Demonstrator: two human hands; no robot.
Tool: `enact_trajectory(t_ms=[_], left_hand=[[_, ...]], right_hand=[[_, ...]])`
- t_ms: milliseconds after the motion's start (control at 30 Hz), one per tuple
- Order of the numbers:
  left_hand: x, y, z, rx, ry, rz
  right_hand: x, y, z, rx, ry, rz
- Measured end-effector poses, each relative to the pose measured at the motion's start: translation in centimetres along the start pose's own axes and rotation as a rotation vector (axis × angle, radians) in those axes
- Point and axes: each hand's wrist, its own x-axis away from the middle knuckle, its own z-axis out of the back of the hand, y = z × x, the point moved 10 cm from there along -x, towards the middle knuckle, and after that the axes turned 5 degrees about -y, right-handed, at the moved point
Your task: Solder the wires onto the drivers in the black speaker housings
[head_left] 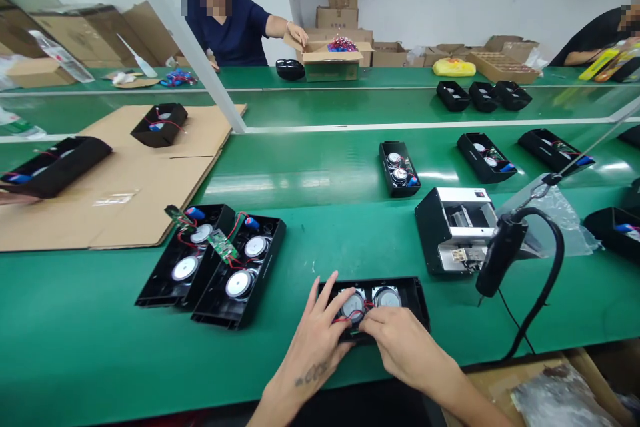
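A black speaker housing [417,303] with two round white-backed speakers [387,297] lies in front of me on the green bench. My left hand [320,327] grips its left part, fingers spread across it and the thumb by the near wall. One finger rests on the left speaker [353,305], beside red wires [342,315]. My right hand [400,340] is closed in a pinch low inside the housing, close to those wires; its fingers hide what they hold. Two more housings [267,280] sit to the left, overlapping, with green circuit boards [223,246] and blue cylinders [252,223].
On the right stand a black-and-white machine [440,233] and a hanging electric screwdriver [500,253]. Farther back are several housings [400,170] and a flat cardboard sheet [135,207]. Across the bench a person [235,33] has a hand at a carton [333,67]. Another person sits far right.
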Motion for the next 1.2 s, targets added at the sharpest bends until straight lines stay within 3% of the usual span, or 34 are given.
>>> enact_trajectory(t_ms=[233, 467, 667, 800, 967, 1067, 1200], left_hand=[[0.1, 0.3, -0.2, -0.034, -0.053, -0.051], [0.4, 0.5, -0.9, -0.095, -0.021, -0.111], [-0.7, -0.1, -0.5, -0.001, -0.008, -0.102], [-3.9, -1.2, 0.4, 0.192, -0.149, -0.008], [-7.7, -3.7, 0.2, 0.402, -0.383, 0.102], [-9.0, -5.1, -0.2, 0.463, -0.470, 0.129], [-9.5, -5.7, -0.6, 0.536, -0.548, 0.158]], right_hand=[[0.6, 0.0, 0.3, -0.052, 0.108, 0.005], [1.1, -0.6, -1.5, 0.083, 0.222, 0.063], [0.5, -0.8, -1.0, 0.131, 0.220, 0.016], [-1.1, 0.2, 1.7, 0.118, 0.102, -0.026], [-3.9, 2.8, 5.4, -0.079, -0.118, -0.093], [-4.9, 3.2, 6.8, 0.009, -0.158, -0.107], [-5.3, 2.9, 7.0, 0.077, -0.143, -0.108]])
